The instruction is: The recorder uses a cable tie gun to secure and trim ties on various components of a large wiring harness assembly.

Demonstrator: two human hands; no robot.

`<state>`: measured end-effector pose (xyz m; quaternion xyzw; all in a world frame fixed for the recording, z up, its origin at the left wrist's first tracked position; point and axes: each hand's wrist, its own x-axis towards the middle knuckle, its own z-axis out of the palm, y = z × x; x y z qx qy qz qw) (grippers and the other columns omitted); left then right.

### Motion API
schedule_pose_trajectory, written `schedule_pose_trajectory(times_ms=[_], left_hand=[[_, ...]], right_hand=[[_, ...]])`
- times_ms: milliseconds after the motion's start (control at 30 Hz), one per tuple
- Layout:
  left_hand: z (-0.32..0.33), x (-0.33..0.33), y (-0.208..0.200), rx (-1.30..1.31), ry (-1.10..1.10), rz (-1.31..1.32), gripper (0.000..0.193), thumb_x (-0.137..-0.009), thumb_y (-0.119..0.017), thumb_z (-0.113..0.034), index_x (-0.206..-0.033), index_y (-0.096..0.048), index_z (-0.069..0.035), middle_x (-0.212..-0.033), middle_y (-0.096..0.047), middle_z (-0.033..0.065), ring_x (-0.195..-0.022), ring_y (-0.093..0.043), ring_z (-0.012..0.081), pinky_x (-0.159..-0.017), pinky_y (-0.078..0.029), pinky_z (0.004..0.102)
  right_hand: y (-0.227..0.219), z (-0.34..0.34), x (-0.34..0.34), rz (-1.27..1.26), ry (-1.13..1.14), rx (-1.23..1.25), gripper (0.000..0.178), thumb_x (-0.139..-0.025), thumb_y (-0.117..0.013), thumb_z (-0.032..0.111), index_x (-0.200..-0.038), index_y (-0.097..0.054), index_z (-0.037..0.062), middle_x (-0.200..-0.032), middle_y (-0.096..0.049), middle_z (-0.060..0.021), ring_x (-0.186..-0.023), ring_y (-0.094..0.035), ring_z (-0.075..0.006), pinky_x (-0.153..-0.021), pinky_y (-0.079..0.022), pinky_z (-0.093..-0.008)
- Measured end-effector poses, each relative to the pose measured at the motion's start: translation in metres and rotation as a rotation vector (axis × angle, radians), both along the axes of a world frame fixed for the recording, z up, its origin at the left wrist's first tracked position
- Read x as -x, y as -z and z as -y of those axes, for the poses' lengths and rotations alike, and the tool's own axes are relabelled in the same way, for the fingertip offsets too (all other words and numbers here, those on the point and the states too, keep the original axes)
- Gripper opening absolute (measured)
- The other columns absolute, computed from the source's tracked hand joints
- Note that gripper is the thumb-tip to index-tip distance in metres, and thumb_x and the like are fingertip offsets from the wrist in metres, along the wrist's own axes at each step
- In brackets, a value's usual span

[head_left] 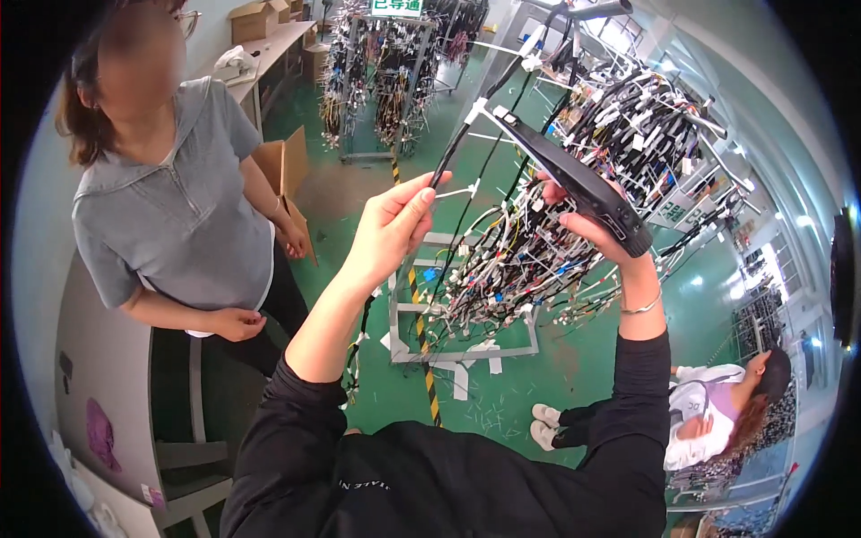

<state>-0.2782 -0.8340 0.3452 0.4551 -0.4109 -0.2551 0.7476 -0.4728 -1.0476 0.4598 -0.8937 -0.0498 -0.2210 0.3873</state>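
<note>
My left hand (387,231) is closed, thumb and fingers pinching a black wire harness (459,143) that runs up toward the top of the view. Around the harness, just above that hand, sits a white cable tie (475,109). My right hand (599,231) is wrapped round a black cable tie gun (578,175), its nose pointing up and left and reaching close to the tie. Whether the nose grips the tie's tail, I cannot tell. Another white tie (472,190) sticks out beside my left fingers.
Behind my hands a metal rack (466,354) carries a dense bundle of wire harnesses (511,269). One person (179,197) stands close on the left, another (708,412) at the lower right. A cardboard box (285,179) and more hanging harnesses (381,81) are farther back. White scraps (460,381) litter the green floor.
</note>
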Motion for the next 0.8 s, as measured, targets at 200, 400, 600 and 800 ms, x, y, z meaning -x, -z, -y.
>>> schedule_pose_trajectory(times_ms=[200, 400, 600, 800], left_hand=[[0.001, 0.001, 0.002, 0.026, 0.012, 0.051, 0.035, -0.108, -0.051, -0.023, -0.139, -0.060, -0.010, -0.063, -0.040, -0.0084, -0.053, -0.033, 0.0008, -0.047, -0.026, 0.0198], [-0.003, 0.002, 0.002, -0.023, 0.021, 0.056, 0.034, -0.107, -0.051, -0.019, -0.139, -0.060, -0.008, -0.065, -0.040, -0.0096, -0.057, -0.034, 0.0011, -0.049, -0.026, 0.0203], [0.000, -0.021, 0.002, -0.042, -0.037, 0.256, 0.037, -0.108, -0.048, -0.024, -0.139, -0.059, -0.006, -0.063, -0.041, -0.0080, -0.053, -0.034, 0.0011, -0.049, -0.027, 0.0198], [-0.001, -0.028, 0.000, -0.038, 0.127, 0.078, 0.033, -0.107, -0.051, -0.024, -0.133, -0.064, -0.009, -0.065, -0.048, -0.0068, -0.055, -0.040, 0.0017, -0.051, -0.032, 0.0211]], right_hand=[[-0.020, 0.013, 0.000, -0.154, -0.035, 0.247, 0.054, -0.083, -0.073, 0.012, -0.133, -0.058, -0.0027, -0.107, -0.067, -0.0060, -0.101, -0.062, -0.0151, -0.096, -0.049, -0.0313], [-0.020, -0.002, -0.010, -0.123, 0.034, 0.246, 0.035, -0.085, -0.071, 0.007, -0.119, -0.065, 0.0018, -0.089, -0.064, -0.0002, -0.084, -0.058, -0.0083, -0.078, -0.050, -0.0255], [0.007, -0.009, -0.017, 0.049, 0.293, 0.345, 0.025, -0.088, -0.079, 0.024, -0.096, -0.069, 0.0023, -0.075, -0.065, -0.0009, -0.067, -0.057, -0.0070, -0.065, -0.049, -0.0257], [0.021, -0.013, -0.023, 0.266, 0.395, 0.740, 0.024, -0.089, -0.077, 0.019, -0.098, -0.070, -0.0012, -0.070, -0.067, -0.0105, -0.058, -0.061, -0.0159, -0.058, -0.051, -0.0300]])
